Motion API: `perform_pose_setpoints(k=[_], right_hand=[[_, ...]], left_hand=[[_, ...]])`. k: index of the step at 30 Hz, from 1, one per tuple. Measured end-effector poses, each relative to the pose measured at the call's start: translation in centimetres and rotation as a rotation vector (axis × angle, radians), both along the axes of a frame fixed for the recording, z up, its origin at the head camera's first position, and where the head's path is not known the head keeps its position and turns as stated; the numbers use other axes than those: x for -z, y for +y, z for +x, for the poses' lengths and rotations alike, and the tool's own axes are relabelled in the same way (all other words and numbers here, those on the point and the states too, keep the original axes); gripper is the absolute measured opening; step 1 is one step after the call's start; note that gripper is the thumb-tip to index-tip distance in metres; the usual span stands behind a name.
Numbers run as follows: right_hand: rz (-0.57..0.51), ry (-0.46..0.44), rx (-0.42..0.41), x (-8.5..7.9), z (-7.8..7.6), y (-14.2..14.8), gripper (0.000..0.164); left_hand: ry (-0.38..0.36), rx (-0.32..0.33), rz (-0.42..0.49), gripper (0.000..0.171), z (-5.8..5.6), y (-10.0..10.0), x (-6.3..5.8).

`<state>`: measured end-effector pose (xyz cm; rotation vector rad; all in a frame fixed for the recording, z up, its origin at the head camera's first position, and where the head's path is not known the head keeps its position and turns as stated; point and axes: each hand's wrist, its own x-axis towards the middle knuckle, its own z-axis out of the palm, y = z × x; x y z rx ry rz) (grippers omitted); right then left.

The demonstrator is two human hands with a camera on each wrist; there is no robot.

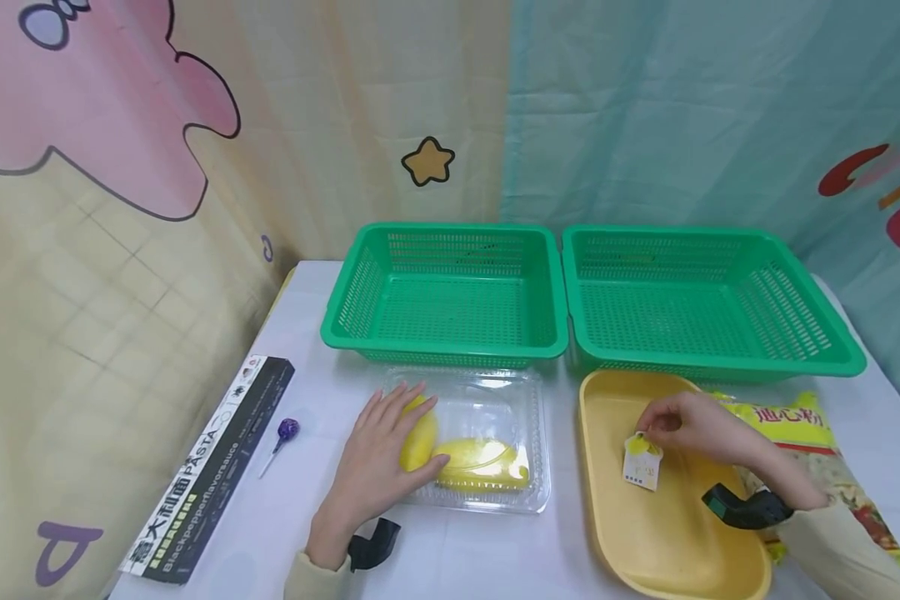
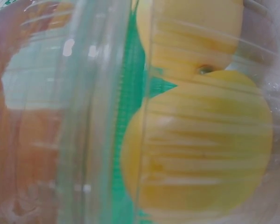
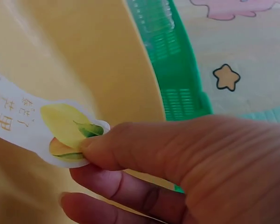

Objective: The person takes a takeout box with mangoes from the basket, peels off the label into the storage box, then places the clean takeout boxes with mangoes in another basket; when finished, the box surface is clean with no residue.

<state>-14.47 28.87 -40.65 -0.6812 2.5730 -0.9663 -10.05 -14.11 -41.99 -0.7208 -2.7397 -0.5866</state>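
Observation:
My left hand point(image 1: 375, 454) rests with spread, fairly straight fingers on the left side of a clear plastic clamshell box point(image 1: 487, 400). Inside the box lie two yellow mangoes point(image 1: 483, 464); one is partly under the fingers. The left wrist view shows the rounded mangoes point(image 2: 200, 149) close up through the ribbed plastic. Over the yellow tray point(image 1: 667, 533), my right hand point(image 1: 693, 425) pinches a small white label point(image 1: 641, 467) between thumb and forefinger. A mango picture and characters are printed on that label point(image 3: 18, 109), as the right wrist view shows.
Two green baskets point(image 1: 450, 343) point(image 1: 720, 362) stand side by side at the back. A black-and-white pasta box point(image 1: 210, 471) and a purple lollipop point(image 1: 288, 429) lie on the left. A pasta bag point(image 1: 832, 467) lies beyond the tray, partly behind my right arm.

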Motion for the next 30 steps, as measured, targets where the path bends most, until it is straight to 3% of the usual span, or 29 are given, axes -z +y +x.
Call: perform_pose_setpoints(k=[4, 13, 30], right_hand=[[0.039, -0.008, -0.001, 0.8, -0.1, -0.3, 0.013], [0.168, 0.112, -0.002, 1.3, -0.4, -1.1, 0.009], [0.21, 0.093, 0.051, 1.8, -0.3, -1.6, 0.015]], left_hand=[[-0.002, -0.002, -0.002, 0.068, 0.0, 0.0, 0.0], [-0.002, -0.006, 0.001, 0.069, 0.1, 0.0, 0.1], [0.007, -0.001, 0.001, 0.069, 0.0, 0.0, 0.1]])
